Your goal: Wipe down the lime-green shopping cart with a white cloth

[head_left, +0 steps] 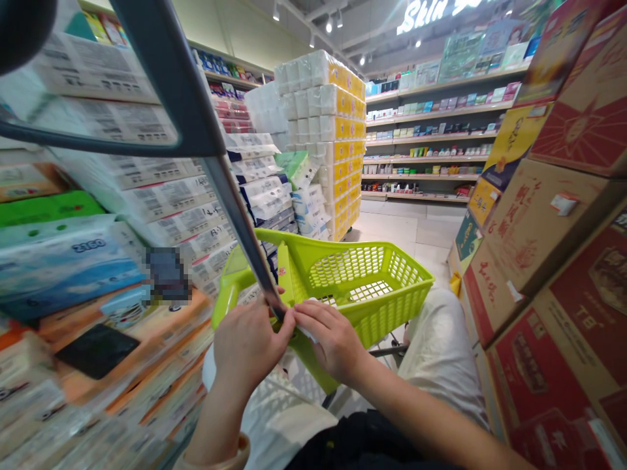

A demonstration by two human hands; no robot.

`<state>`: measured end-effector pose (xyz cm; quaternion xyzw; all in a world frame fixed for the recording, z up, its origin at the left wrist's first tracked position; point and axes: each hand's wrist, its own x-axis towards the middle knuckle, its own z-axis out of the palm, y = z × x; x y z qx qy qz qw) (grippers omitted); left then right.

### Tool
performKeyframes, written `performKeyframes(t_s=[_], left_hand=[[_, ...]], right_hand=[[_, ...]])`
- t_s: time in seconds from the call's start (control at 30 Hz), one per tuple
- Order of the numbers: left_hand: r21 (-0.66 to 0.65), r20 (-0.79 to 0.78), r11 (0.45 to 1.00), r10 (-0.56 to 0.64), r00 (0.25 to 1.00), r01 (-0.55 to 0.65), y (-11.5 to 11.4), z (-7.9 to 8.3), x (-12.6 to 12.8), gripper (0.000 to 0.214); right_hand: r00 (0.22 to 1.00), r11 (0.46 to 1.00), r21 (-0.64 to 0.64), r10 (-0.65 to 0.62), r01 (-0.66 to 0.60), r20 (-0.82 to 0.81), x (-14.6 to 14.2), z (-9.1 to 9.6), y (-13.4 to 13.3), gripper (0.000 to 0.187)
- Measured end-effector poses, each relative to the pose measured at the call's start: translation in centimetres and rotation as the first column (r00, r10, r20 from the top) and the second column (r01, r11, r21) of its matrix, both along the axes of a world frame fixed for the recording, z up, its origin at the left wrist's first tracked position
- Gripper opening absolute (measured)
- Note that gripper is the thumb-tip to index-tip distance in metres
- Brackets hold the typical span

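A slanted metal pole [240, 222] comes down from the upper left, with a dark grey loop-shaped handle [166, 72] at its top, close to the camera. My left hand [247, 343] is closed around the pole's lower end. Beside it, my right hand [336, 336] has its fingers bent and pressed together at the pole's foot, near my left thumb. Something white shows under the right fingers; its kind is hidden. Right behind both hands is a lime-green shopping cart basket [392, 318] with perforated walls.
Tissue packs [63, 261] are piled at the left, with a black flat device [98, 350] lying on an orange pack. Stacked cartons [553, 215] line the right. Wrapped paper rolls [313, 98] and product shelves [431, 117] stand farther back. My knee [441, 339] is beside the basket.
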<state>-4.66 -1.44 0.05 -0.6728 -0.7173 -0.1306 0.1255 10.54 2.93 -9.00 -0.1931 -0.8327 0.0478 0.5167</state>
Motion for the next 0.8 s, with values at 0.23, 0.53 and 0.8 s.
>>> performKeyframes(t_s=[0.23,0.53,0.8], left_hand=[[0.012,-0.019,1.000,0.006,1.000,-0.006,0.1,-0.1,0.0,0.041],[-0.011,-0.082,1.000,0.016,0.997,-0.017,0.1,-0.1,0.0,0.045],[0.003,-0.107,0.999,0.054,0.993,-0.054,0.2,-0.3,0.3,0.043]], right_hand=[[0.994,0.988,-0.112,-0.110,0.109,-0.008,0.0,0.1,-0.2,0.046],[0.993,0.990,-0.085,-0.115,0.115,-0.004,0.3,-0.8,-0.4,0.051],[0.994,0.985,-0.133,-0.113,0.111,-0.008,-0.5,-0.5,-1.0,0.053]])
